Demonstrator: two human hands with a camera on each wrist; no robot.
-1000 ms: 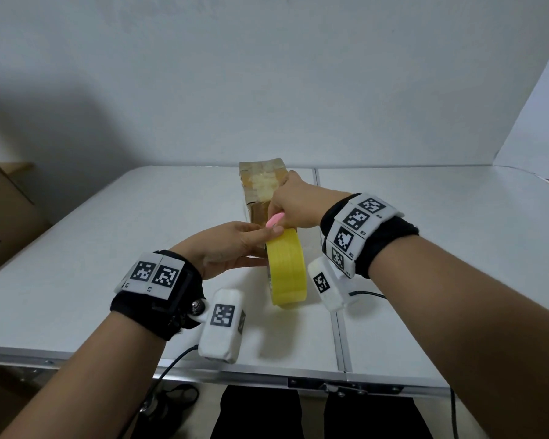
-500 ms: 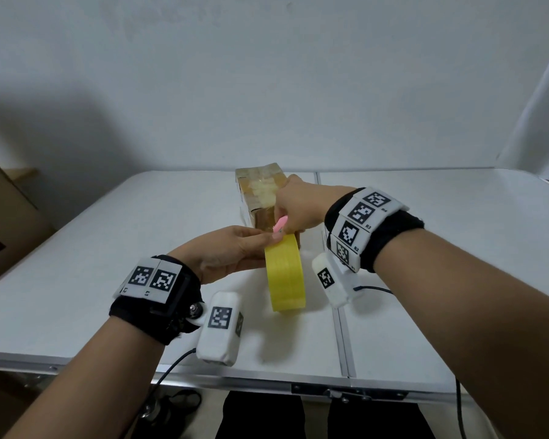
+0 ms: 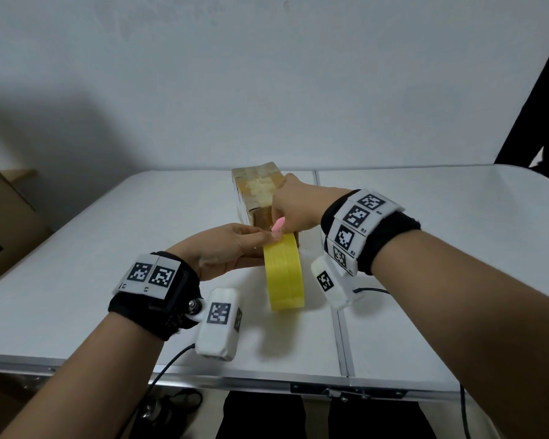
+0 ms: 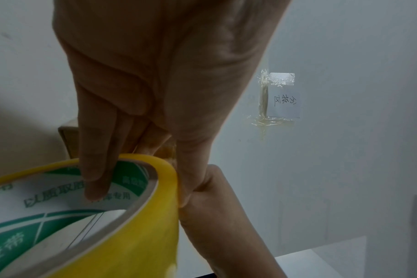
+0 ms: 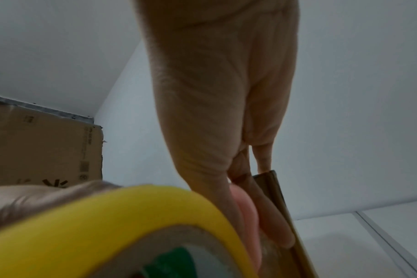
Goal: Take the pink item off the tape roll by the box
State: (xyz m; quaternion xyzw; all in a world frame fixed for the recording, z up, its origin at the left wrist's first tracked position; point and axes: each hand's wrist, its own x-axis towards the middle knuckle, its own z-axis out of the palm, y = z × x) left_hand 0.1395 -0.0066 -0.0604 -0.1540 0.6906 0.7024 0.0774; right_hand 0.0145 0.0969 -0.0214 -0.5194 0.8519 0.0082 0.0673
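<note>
A yellow tape roll [image 3: 284, 274] stands on edge just above the white table [image 3: 108, 248]. My left hand [image 3: 229, 248] grips it, fingers [image 4: 93, 169] inside the printed core and thumb on the outer band. My right hand [image 3: 293, 204] pinches a small pink object [image 3: 279, 224] at the top of the roll. Its fingers [image 5: 272, 225] lie against a small taped cardboard box [image 3: 257, 188] standing right behind the roll. In the right wrist view the pink object [image 5: 246, 210] sits between the thumb and the box [image 5: 274, 188]. What the pink object is I cannot make out.
A large cardboard box [image 3: 0, 223] leans at the table's left edge. A handwritten paper note [image 4: 283, 101] is taped to the wall. A seam [image 3: 339, 312] runs down the table's middle. A dark shape [image 3: 539, 106] stands at the far right.
Both hands, the roll and the box keep nearly the same pose. The head view has shifted slightly.
</note>
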